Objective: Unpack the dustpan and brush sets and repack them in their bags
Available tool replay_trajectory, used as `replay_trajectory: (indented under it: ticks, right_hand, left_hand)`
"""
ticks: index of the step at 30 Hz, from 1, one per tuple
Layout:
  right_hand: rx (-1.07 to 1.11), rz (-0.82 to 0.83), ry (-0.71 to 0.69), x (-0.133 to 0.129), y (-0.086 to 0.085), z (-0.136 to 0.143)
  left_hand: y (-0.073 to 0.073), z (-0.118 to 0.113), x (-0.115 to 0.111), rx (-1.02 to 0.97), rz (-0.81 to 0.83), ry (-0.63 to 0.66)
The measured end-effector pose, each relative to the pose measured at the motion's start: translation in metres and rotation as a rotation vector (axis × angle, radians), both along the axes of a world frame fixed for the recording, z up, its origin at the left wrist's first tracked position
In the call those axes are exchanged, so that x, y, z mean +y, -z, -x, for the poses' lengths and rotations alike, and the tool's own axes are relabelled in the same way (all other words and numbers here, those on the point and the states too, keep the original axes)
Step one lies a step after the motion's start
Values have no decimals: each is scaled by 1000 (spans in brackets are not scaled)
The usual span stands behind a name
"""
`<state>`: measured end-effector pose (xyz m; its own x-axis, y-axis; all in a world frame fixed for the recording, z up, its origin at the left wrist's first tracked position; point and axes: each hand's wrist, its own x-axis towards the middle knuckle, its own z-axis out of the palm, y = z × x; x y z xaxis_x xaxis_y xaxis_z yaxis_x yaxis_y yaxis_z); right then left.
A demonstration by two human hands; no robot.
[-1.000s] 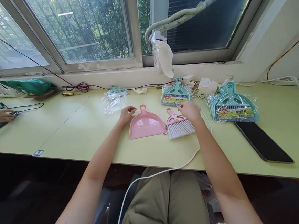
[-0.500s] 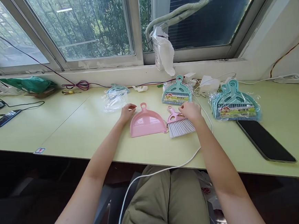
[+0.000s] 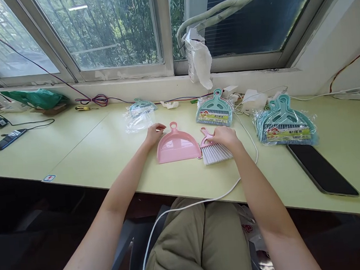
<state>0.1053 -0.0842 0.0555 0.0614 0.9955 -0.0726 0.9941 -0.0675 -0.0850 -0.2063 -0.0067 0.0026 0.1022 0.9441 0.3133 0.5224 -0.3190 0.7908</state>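
A pink dustpan (image 3: 178,146) lies on the pale green table (image 3: 85,159), its handle toward the window. Just to its right is a small pink brush (image 3: 216,153) with white bristles pointing at the table's front edge. My right hand (image 3: 225,136) is over the upper right part of the brush, fingers closed on its pink body near the handle. My left hand (image 3: 155,133) rests beside the dustpan's upper left edge, fingers loosely curled and a little apart, holding nothing.
Wrapped teal dustpan sets (image 3: 216,109) stand behind the brush and more (image 3: 286,122) at the right, near a black phone (image 3: 322,169). Clear plastic wrap (image 3: 139,118) lies behind my left hand. A white cable (image 3: 204,201) crosses the front edge. Another phone (image 3: 7,140) lies far left.
My right hand has moved left, from the brush's right corner onto its body by the handle. My left hand and the dustpan have hardly moved; the view has shifted slightly.
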Motion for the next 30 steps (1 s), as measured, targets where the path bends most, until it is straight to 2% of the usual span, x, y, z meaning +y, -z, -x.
replay_trajectory:
  ticks: [11,16,19,22,24,27,30]
  right_hand:
    - [131,-32,18,2,-8,-11]
    - [246,-175,39,-1,-11,0]
    - [302,-264,62,-4,-12,13]
    - [322,-307,71,-9,-14,27]
    - [311,-326,62,-14,-14,37]
    - [244,-344,40,-23,-11,54]
    - [154,-342,-8,-31,-6,70]
  left_hand:
    - [-6,-1,-6,-117,-65,103]
    - [-6,-6,-8,-132,-33,117]
    - [-8,-10,-10,-153,-20,74]
    - [-11,-13,-14,-47,-1,45]
    - [-13,-14,-16,104,1,100]
    - [-14,-16,-20,298,-84,203]
    - [-16,-20,-24,284,-103,210]
